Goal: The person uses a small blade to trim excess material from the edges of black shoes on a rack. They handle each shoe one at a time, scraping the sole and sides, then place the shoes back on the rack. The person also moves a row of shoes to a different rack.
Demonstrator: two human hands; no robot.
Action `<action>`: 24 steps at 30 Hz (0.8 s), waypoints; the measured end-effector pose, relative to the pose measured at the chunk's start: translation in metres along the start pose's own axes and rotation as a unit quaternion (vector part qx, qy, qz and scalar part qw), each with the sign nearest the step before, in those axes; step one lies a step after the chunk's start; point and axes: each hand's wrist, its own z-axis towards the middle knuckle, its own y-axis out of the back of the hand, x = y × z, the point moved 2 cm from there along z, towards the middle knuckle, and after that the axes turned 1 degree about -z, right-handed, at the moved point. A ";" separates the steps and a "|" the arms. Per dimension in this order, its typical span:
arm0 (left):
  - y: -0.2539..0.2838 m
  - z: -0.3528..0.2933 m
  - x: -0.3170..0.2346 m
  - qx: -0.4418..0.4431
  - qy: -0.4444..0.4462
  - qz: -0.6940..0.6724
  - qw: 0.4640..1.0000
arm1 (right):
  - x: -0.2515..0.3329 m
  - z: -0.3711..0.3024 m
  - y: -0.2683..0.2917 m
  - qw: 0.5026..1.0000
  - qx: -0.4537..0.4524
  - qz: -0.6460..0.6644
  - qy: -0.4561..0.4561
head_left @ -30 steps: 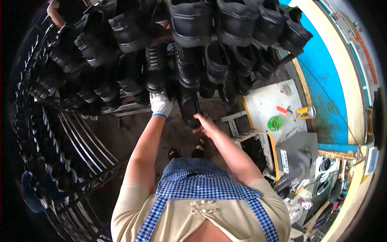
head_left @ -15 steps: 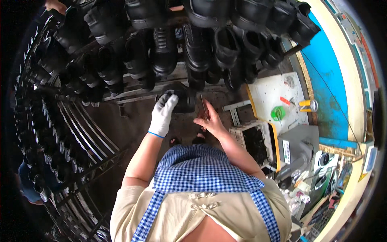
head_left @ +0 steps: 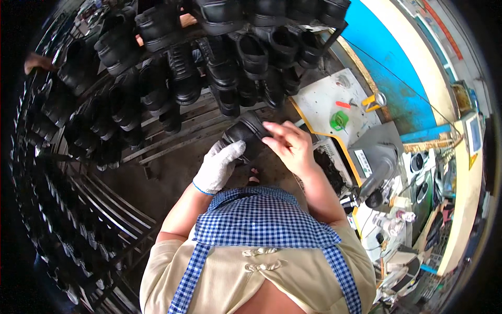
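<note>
A black shoe (head_left: pixel 246 130) is held in front of my apron, tilted, its sole edge turned toward the right. My left hand (head_left: pixel 218 166), in a white knit glove with a blue cuff edge, is closed round the shoe's near left side, thumb on top. My bare right hand (head_left: pixel 291 147) is at the shoe's right edge, fingers curled and thumb toward the shoe. Its fingertips are close to the sole edge; whether they touch it I cannot tell. The thin dark tool seen in it earlier cannot be made out now.
Racks of black shoes (head_left: pixel 180 76) stand ahead and along the left, with metal rails (head_left: pixel 157 137) below. To the right, a white table (head_left: pixel 327 97) bears a green container (head_left: pixel 339 121) and a yellow can (head_left: pixel 374 102). A grey machine (head_left: pixel 374 157) stands nearer. A person's hand (head_left: pixel 39 63) shows far left.
The shoe has risen and turned, its sole edge now toward my right hand. My right hand has moved up and right, against or close to the shoe. The whole view has swung right.
</note>
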 end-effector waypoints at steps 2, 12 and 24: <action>-0.005 -0.005 -0.002 -0.002 -0.005 0.053 0.999 | 0.011 0.008 0.008 0.994 0.047 -0.068 0.075; -0.019 -0.010 -0.008 0.012 -0.020 0.176 0.984 | 0.049 0.015 0.013 0.855 0.217 -0.415 0.225; -0.021 -0.015 -0.018 -0.005 -0.024 0.141 0.990 | 0.025 0.010 0.013 0.999 0.028 -0.027 0.035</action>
